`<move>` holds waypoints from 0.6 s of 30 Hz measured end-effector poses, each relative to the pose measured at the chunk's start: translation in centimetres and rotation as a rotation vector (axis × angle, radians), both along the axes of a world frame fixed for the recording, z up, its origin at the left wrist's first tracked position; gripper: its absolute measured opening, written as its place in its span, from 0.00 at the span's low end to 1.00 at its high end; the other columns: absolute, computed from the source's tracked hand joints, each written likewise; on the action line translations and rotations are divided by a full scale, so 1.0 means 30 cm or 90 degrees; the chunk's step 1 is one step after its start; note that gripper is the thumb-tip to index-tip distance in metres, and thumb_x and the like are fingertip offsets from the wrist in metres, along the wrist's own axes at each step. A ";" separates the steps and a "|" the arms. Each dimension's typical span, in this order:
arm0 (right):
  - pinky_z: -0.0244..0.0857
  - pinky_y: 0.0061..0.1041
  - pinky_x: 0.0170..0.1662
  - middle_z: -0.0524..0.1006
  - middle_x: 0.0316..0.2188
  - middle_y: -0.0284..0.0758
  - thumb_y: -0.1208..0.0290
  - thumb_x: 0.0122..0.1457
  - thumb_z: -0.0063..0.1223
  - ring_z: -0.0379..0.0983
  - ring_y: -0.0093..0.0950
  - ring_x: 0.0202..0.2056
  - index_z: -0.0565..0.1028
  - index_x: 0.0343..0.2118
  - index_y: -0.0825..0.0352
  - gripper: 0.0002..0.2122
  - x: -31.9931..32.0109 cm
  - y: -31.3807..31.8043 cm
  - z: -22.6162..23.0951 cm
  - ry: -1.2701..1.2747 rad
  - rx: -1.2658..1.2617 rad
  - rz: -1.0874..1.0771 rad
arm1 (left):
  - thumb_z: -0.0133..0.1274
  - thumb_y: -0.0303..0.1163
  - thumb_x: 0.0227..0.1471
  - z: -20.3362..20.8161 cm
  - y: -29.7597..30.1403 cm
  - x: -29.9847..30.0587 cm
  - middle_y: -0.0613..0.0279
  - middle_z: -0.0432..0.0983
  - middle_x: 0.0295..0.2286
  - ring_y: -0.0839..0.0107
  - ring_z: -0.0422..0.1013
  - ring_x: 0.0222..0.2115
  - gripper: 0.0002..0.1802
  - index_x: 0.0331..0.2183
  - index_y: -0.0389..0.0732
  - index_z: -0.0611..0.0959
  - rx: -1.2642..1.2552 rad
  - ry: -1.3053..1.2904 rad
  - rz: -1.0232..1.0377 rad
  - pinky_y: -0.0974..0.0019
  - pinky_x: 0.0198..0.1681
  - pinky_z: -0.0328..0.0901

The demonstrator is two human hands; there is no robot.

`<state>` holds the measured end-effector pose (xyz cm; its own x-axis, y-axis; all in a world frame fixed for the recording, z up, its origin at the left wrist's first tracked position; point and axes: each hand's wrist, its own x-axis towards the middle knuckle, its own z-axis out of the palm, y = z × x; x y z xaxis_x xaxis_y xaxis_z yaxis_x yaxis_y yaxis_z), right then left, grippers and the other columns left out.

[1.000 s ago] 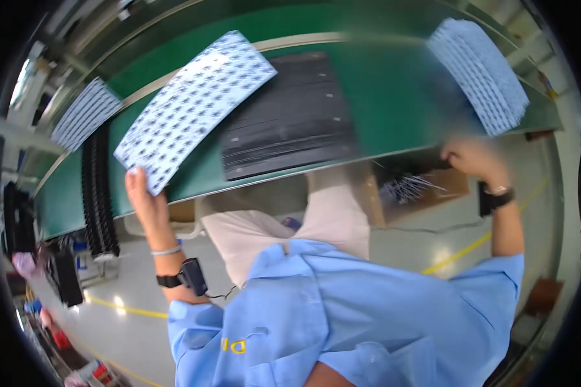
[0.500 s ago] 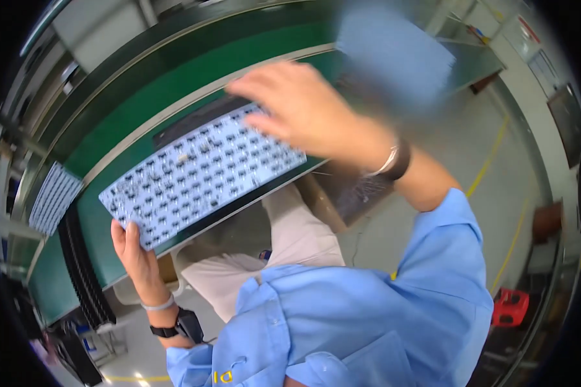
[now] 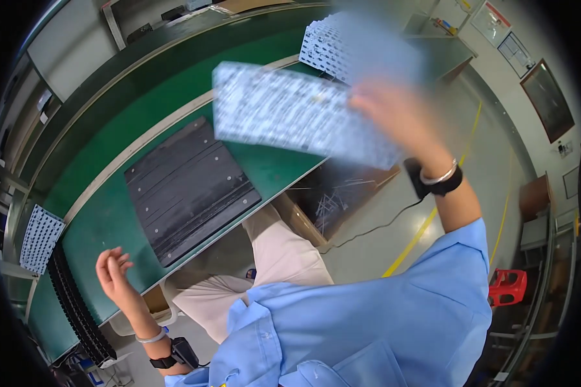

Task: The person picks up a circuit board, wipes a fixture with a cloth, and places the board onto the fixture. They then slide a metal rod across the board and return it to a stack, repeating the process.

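Observation:
My right hand (image 3: 394, 116), blurred by motion, grips the right end of a white keyboard circuit board (image 3: 284, 113) with rows of small dark marks. The board is held above the far right part of the green bench, its left end free. Behind it stands a stack of similar white boards (image 3: 323, 48), partly hidden by a large pale-blue blur. Over the bench's near left edge my left hand (image 3: 114, 274) holds nothing, its fingers loosely bent and apart. Between the hands lies a flat black fixture plate (image 3: 190, 187) with small studs, nothing on top of it.
More white boards (image 3: 40, 238) stand at the bench's far left, beside long black toothed strips (image 3: 77, 303). A carton (image 3: 342, 200) with thin clear scraps sits below the bench's right edge. A red stool (image 3: 507, 287) is on the floor at right.
The keyboard circuit board has left the black fixture plate, moving up and right with my right hand. My left hand has let go of it. The fixture plate now shows in full.

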<state>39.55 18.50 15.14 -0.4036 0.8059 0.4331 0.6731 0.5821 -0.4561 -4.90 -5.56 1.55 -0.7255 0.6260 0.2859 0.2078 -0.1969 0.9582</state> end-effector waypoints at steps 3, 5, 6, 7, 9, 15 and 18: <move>0.64 0.28 0.29 0.76 0.24 0.36 0.60 0.53 0.50 0.72 0.34 0.26 0.74 0.34 0.61 0.11 0.145 0.138 0.040 -0.035 0.149 -0.092 | 0.45 0.32 0.55 -0.111 -0.045 -0.127 0.59 0.73 0.33 0.76 0.69 0.30 0.11 0.40 0.37 0.72 0.012 -0.014 0.092 0.76 0.31 0.64; 0.65 0.31 0.31 0.76 0.25 0.37 0.59 0.53 0.48 0.72 0.37 0.28 0.73 0.34 0.60 0.11 0.313 0.275 0.072 -0.078 0.257 -0.161 | 0.45 0.32 0.55 -0.142 -0.035 -0.033 0.59 0.73 0.33 0.76 0.69 0.29 0.11 0.39 0.37 0.72 0.018 -0.042 0.139 0.77 0.31 0.64; 0.65 0.31 0.31 0.76 0.25 0.37 0.59 0.53 0.48 0.72 0.37 0.28 0.73 0.34 0.60 0.11 0.345 0.323 0.060 -0.071 0.254 -0.162 | 0.45 0.32 0.55 -0.126 -0.035 -0.028 0.59 0.73 0.33 0.77 0.69 0.28 0.10 0.39 0.37 0.72 0.031 -0.045 0.140 0.76 0.31 0.64; 0.65 0.32 0.31 0.76 0.26 0.37 0.59 0.54 0.48 0.72 0.37 0.29 0.73 0.33 0.60 0.11 0.374 0.366 0.049 -0.082 0.235 -0.186 | 0.45 0.32 0.55 -0.109 -0.037 -0.020 0.59 0.73 0.32 0.77 0.69 0.28 0.10 0.38 0.37 0.72 0.045 -0.048 0.141 0.76 0.31 0.64; 0.65 0.33 0.32 0.76 0.27 0.37 0.59 0.54 0.47 0.72 0.38 0.31 0.73 0.33 0.60 0.11 0.391 0.428 0.019 -0.109 0.199 -0.233 | 0.45 0.32 0.55 -0.104 -0.031 -0.031 0.59 0.73 0.32 0.77 0.69 0.28 0.10 0.38 0.38 0.73 0.059 -0.046 0.141 0.76 0.31 0.64; 0.65 0.35 0.33 0.76 0.30 0.35 0.60 0.54 0.46 0.72 0.37 0.32 0.73 0.32 0.61 0.10 0.360 0.470 -0.068 -0.119 0.266 -0.216 | 0.45 0.31 0.55 -0.144 -0.048 -0.052 0.58 0.73 0.31 0.77 0.69 0.27 0.10 0.38 0.37 0.72 0.066 -0.062 0.109 0.76 0.31 0.65; 0.65 0.35 0.33 0.75 0.31 0.35 0.61 0.54 0.46 0.71 0.37 0.33 0.73 0.33 0.61 0.10 0.349 0.458 -0.081 -0.095 0.273 -0.213 | 0.45 0.31 0.55 -0.134 -0.049 -0.041 0.58 0.73 0.31 0.76 0.69 0.27 0.10 0.38 0.37 0.72 0.065 -0.058 0.110 0.76 0.31 0.65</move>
<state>50.01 32.24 12.71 -0.2377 0.6651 0.7079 0.8919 0.4381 -0.1121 -6.14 -7.02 -2.48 -0.8453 0.4611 0.2700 0.1606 -0.2627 0.9514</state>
